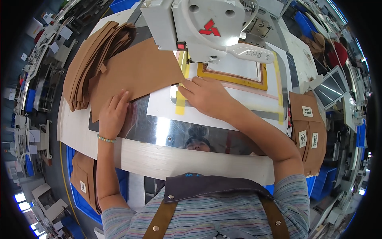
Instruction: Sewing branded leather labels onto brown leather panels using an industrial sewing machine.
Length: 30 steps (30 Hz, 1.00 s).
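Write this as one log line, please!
left hand: on brown panel | right hand: at panel's right corner | brown stack: at panel's left

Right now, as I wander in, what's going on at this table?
A person's left hand rests on a flat brown panel, while the right hand is at its right corner, near a yellow frame beneath a white machine. A stack of brown pieces sits at the left; labelled brown pieces lie at the right.
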Each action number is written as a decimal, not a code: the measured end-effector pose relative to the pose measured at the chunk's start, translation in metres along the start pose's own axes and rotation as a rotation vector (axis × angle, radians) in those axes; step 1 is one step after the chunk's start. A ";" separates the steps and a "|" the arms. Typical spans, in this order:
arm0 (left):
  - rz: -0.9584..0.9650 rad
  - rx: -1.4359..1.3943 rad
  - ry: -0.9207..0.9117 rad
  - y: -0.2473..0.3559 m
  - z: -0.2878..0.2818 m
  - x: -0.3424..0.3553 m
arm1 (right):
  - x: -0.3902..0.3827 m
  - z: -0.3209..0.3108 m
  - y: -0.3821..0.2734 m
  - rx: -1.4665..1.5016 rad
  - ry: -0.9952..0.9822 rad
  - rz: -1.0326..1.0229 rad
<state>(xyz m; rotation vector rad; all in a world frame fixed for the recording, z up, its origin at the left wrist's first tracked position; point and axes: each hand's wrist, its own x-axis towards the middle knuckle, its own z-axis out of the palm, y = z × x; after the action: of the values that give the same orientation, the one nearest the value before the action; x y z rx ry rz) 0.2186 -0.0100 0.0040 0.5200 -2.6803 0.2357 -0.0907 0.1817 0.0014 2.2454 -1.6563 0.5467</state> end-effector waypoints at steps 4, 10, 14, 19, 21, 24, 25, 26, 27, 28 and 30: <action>-0.108 0.005 0.027 -0.030 -0.003 -0.035 | 0.025 0.020 0.002 -0.109 -0.024 -0.033; -0.165 0.052 0.063 -0.061 -0.012 -0.073 | 0.033 0.035 0.005 -0.134 -0.004 -0.024; -0.088 0.059 0.035 -0.073 -0.005 -0.064 | 0.017 0.021 0.006 -0.167 0.038 -0.064; 0.082 -0.003 0.040 -0.061 0.015 -0.001 | -0.030 -0.010 0.027 -0.216 0.027 -0.010; 0.152 -0.031 0.043 -0.047 0.024 0.031 | -0.053 -0.029 0.039 -0.223 0.102 -0.005; 0.284 -0.087 0.053 -0.021 0.038 0.076 | -0.091 -0.058 0.051 -0.245 0.022 0.060; 0.337 -0.108 0.078 -0.010 0.041 0.089 | -0.103 -0.068 0.055 -0.249 0.019 0.066; 0.389 -0.129 0.103 -0.002 0.044 0.101 | -0.113 -0.076 0.058 -0.287 -0.013 0.101; 0.396 -0.134 0.105 0.006 0.049 0.112 | -0.122 -0.083 0.061 -0.326 -0.046 0.136; 0.427 -0.122 0.128 0.012 0.053 0.121 | -0.128 -0.086 0.063 -0.330 -0.048 0.141; 0.466 -0.114 0.151 0.018 0.056 0.129 | -0.138 -0.089 0.064 -0.311 -0.028 0.203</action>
<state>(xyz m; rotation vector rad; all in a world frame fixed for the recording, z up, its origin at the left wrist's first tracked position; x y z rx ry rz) 0.0815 -0.0482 0.0048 -0.1590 -2.6088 0.2379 -0.1994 0.3191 0.0160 1.8857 -1.8517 0.2791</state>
